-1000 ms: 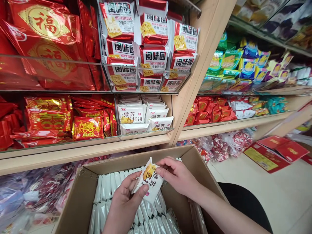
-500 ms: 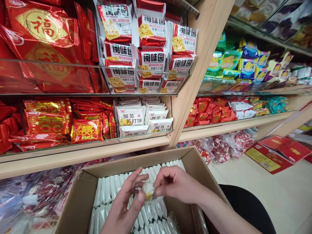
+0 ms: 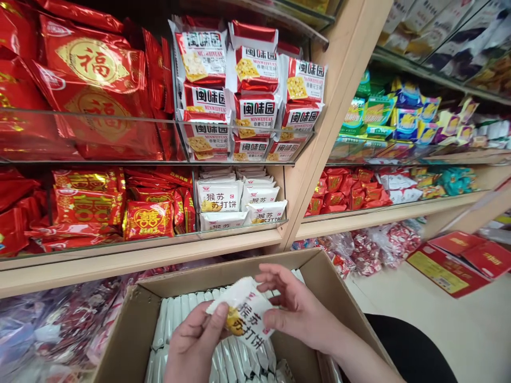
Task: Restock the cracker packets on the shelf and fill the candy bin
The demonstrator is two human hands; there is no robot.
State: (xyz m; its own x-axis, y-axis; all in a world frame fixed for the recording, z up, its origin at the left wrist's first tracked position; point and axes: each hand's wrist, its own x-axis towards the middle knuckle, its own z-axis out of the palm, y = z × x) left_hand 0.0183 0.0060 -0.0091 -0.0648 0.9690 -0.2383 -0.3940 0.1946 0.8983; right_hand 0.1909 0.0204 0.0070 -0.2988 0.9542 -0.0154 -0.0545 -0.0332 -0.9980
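A white cracker packet point(image 3: 248, 315) with dark Chinese lettering and a yellow biscuit picture is tilted above the open carton. My left hand point(image 3: 198, 332) grips its left side, the thumb on the printed face and the fingers behind. My right hand point(image 3: 297, 306) is at the packet's right edge. Its thumb tip overlaps that edge, while the other fingers are spread and curved beside the upper corner. Below both hands, the cardboard carton point(image 3: 115, 330) holds rows of similar white packets point(image 3: 231, 359) standing on edge, partly hidden by my hands.
Ahead, a glass-fronted shelf bin holds matching white packets point(image 3: 219, 197). Above it are red-and-white cracker packs point(image 3: 255, 114); red packets point(image 3: 149, 218) fill bins to the left. Bagged goods point(image 3: 72, 319) lie under the shelves. A red box point(image 3: 459, 263) and a black rounded object point(image 3: 407, 346) are at right.
The packet has turned so its printed face shows fully. My left hand has closed on its side, and my right fingers have gone from a pinch to spread. The view has shifted slightly.
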